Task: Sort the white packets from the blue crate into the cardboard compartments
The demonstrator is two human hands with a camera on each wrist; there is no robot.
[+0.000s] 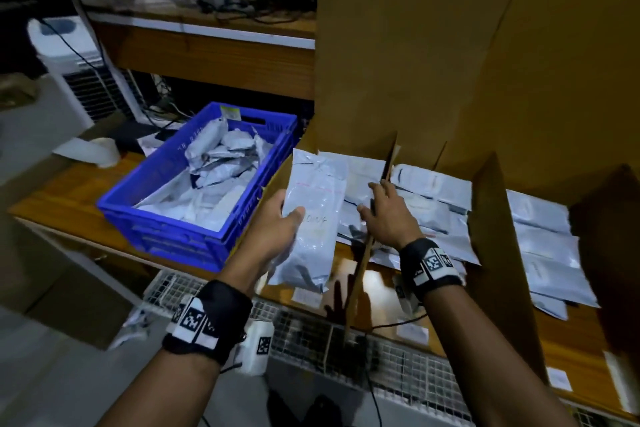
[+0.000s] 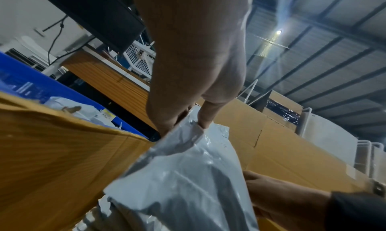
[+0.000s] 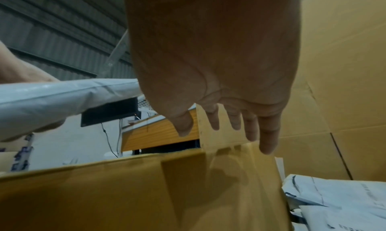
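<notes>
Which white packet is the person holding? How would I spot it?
Find the blue crate on the wooden table. Just right of it, the left hand holds one white packet up. The other packets lie in the crate or between the cardboard walls.

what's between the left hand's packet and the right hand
In the head view, the thin cardboard divider stands between the held white packet and the right hand, whose straight fingers lie along it.

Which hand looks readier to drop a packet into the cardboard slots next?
Probably the left hand: it already grips a white packet over the compartments. The right hand is open, holding nothing, at the cardboard divider.
</notes>
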